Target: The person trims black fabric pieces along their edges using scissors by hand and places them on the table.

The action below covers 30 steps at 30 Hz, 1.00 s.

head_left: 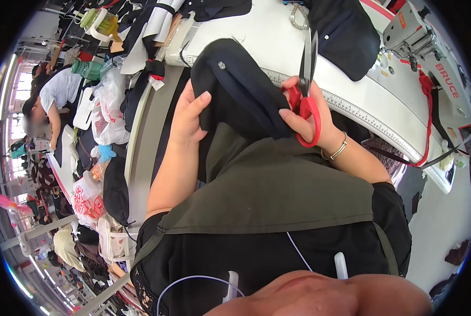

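A dark navy and black fabric piece (246,84) with a small pale button or stud hangs between my two hands, over the table edge. My left hand (188,113) grips its left side, thumb on top and the other fingers partly hidden behind the cloth. At the right end of the cloth, my right hand (322,124) is closed round scissors (310,113) with red handles. Their dark blades point up and away from me, slightly apart. The thumb of that hand also presses on the fabric's edge.
A white sewing table (375,108) with a printed ruler strip lies ahead. On it are another dark fabric piece (346,39) and, at right, a sewing machine (430,68). Plastic bags (109,105) and cloth piles crowd the left, where another person (61,92) works.
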Available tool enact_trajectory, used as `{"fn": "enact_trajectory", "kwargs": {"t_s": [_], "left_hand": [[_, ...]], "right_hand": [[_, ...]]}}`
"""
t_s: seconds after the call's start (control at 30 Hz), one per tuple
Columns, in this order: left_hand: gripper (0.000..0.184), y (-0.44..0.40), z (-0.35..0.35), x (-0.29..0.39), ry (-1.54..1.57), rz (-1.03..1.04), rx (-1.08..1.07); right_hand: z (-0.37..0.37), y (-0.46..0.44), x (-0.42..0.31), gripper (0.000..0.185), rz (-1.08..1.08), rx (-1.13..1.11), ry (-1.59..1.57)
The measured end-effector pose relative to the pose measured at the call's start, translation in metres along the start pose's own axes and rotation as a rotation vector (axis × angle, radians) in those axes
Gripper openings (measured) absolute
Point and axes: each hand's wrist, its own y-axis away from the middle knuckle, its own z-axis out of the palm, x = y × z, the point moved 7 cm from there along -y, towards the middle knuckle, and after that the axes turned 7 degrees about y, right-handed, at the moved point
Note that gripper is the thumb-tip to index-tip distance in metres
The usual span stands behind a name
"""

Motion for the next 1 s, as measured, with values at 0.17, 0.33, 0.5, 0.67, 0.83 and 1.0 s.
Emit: {"fn": "enact_trajectory", "kwargs": {"t_s": [0.17,0.33,0.5,0.67,0.83,1.0], "left_hand": [[0.040,0.003,0.002,-0.007,-0.065,0.001,0.072],[0.026,0.002,0.024,-0.011,-0.087,-0.049,0.036],[0.024,0.000,0.029,-0.012,-0.354,-0.215,-0.068],[0.049,0.003,0.012,-0.004,-0.374,-0.231,-0.164],[0.088,0.013,0.007,-0.017,0.432,-0.100,-0.318],[0.055,0.012,0.005,-0.013,-0.103,0.071,-0.066]], "right_hand": [[0.010,0.004,0.015,0.050,0.018,-0.130,-0.034],[0.006,-0.014,0.013,0.061,0.072,-0.093,-0.378],[0.000,-0.025,-0.016,0.058,-0.071,-0.021,-0.063],[-0.009,-0.021,-0.025,0.054,-0.237,0.070,0.086],[-0.029,-0.018,-0.016,0.052,-0.176,0.362,0.050],[-0.027,-0.012,-0.002,0.051,-0.147,0.354,0.004]]}}
